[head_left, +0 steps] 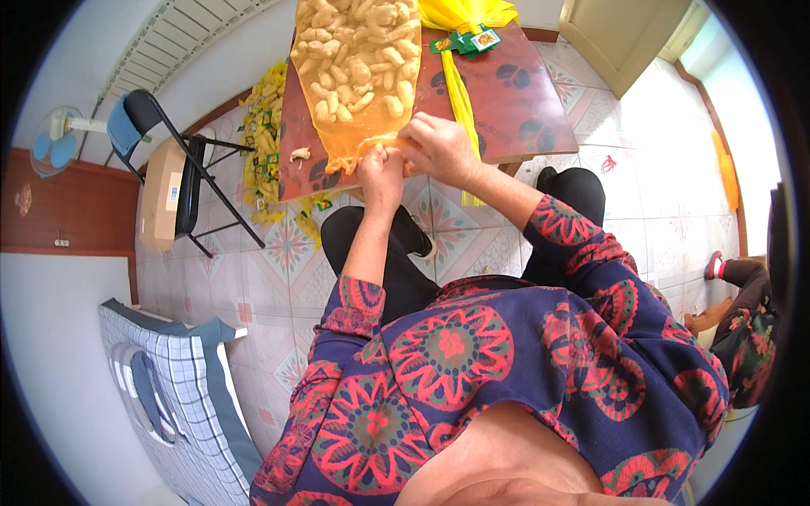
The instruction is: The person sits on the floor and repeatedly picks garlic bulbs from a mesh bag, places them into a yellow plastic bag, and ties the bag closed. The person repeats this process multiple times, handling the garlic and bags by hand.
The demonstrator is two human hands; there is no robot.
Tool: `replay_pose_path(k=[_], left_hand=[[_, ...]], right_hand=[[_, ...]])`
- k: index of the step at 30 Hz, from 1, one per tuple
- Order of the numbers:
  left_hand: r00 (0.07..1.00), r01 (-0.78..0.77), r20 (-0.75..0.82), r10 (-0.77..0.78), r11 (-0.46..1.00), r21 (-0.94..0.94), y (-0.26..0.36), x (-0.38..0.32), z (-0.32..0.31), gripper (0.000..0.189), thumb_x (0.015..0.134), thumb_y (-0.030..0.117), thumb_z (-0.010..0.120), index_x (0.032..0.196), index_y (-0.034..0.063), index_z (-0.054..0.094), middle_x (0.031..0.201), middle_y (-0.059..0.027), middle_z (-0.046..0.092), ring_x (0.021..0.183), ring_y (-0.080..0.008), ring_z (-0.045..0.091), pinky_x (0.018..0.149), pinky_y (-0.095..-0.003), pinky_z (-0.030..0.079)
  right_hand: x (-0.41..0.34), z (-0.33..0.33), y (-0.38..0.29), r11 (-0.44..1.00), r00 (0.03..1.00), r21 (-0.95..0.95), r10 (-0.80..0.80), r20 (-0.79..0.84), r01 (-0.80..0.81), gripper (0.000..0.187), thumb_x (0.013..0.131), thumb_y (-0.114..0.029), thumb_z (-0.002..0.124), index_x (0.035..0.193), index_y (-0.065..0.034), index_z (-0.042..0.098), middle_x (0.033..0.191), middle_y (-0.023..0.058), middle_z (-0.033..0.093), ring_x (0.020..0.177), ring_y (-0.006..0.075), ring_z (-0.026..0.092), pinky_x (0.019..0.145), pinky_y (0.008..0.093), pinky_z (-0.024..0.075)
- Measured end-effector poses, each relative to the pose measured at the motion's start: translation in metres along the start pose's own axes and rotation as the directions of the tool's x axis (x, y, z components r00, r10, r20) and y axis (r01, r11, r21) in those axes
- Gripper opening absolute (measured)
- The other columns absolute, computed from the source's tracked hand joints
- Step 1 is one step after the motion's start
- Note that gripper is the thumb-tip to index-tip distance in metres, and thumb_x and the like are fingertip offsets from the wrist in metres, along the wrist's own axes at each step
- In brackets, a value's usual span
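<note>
A large orange mesh bag [364, 136] lies on the table, pointing away from me. It holds many tan, knobbly pieces that look like ginger roots [361, 71]. My left hand [382, 174] pinches the gathered near end of the bag at the table's front edge. Just right of it, my right hand [443, 148] grips the same bunched mesh, its fingers touching or nearly touching the left ones. The fingers hide part of the bag's mouth. One small loose root piece [300, 154] rests on the table left of the bag.
On the red-brown table [538, 120] are yellow mesh netting [465, 107] and green printed tags [471, 43]. Small yellow mesh bags [262, 145] pile on the floor at left, near a folding chair [183, 171] with a cardboard box [163, 196]. Another person's leg [747, 275] shows at right.
</note>
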State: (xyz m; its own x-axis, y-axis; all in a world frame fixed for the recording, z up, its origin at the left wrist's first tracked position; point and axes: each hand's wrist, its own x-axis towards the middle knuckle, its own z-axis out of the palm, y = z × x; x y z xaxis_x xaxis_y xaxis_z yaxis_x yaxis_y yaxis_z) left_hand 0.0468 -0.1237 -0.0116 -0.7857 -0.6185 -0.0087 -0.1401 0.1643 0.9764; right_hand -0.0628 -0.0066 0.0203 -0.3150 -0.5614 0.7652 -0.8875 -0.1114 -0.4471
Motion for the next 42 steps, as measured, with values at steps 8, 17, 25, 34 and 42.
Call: replay_pose_path(k=[8,17,25,34,42], left_hand=[[0.837,-0.334,-0.066,0.543,0.602,0.725,0.010,0.094,0.018,0.029,0.088,0.021,0.060,0.107,-0.0007,0.062,0.100,-0.0227,0.064,0.095,-0.0414,0.060,0.081,-0.0499,0.047],[0.659,-0.529,0.249,0.710,0.201,0.825,0.009,0.197,0.038,0.044,0.080,0.024,0.071,0.118,0.0034,0.061,0.126,-0.0181,0.058,0.116,-0.0344,0.053,0.102,-0.0450,0.042],[0.604,-0.486,0.201,0.771,0.156,0.860,0.034,0.246,0.045,0.089,0.073,0.043,0.078,0.143,0.0013,0.041,0.149,-0.0204,0.038,0.140,-0.0327,0.033,0.116,-0.0526,0.024],[0.825,-0.251,-0.034,0.564,0.421,0.871,0.067,0.288,0.037,0.097,0.064,0.060,0.079,0.138,0.0048,0.047,0.139,-0.0191,0.047,0.124,-0.0332,0.051,0.108,-0.0528,0.036],[0.877,-0.347,0.005,0.480,0.627,0.697,0.052,0.296,0.021,0.090,0.067,0.054,0.081,0.137,0.0060,0.050,0.123,-0.0175,0.064,0.111,-0.0327,0.063,0.093,-0.0397,0.051]], right_hand=[[-0.011,-0.007,-0.003,0.998,1.000,0.058,0.008,-0.014,-0.007,0.014,0.078,-0.008,0.071,0.086,-0.0051,0.059,0.077,0.0112,0.057,0.069,0.0314,0.062,0.061,0.0382,0.0508],[-0.016,-0.008,0.002,0.984,0.999,0.175,0.046,-0.015,-0.043,0.015,0.075,-0.007,0.071,0.085,-0.0048,0.059,0.076,0.0102,0.056,0.070,0.0303,0.062,0.061,0.0382,0.0510],[-0.015,-0.003,-0.004,0.926,0.990,0.354,0.137,0.013,-0.133,0.018,0.075,-0.001,0.072,0.086,-0.0044,0.058,0.077,0.0098,0.057,0.069,0.0289,0.062,0.060,0.0361,0.0497],[-0.011,0.000,-0.004,0.912,0.991,0.389,0.127,0.033,-0.130,0.019,0.075,0.001,0.073,0.086,-0.0036,0.058,0.077,0.0095,0.059,0.067,0.0272,0.062,0.059,0.0338,0.0493],[-0.014,0.001,0.000,0.903,0.990,0.405,0.125,0.073,-0.144,0.021,0.075,0.003,0.072,0.088,-0.0033,0.057,0.078,0.0100,0.060,0.068,0.0272,0.062,0.059,0.0340,0.0492]])
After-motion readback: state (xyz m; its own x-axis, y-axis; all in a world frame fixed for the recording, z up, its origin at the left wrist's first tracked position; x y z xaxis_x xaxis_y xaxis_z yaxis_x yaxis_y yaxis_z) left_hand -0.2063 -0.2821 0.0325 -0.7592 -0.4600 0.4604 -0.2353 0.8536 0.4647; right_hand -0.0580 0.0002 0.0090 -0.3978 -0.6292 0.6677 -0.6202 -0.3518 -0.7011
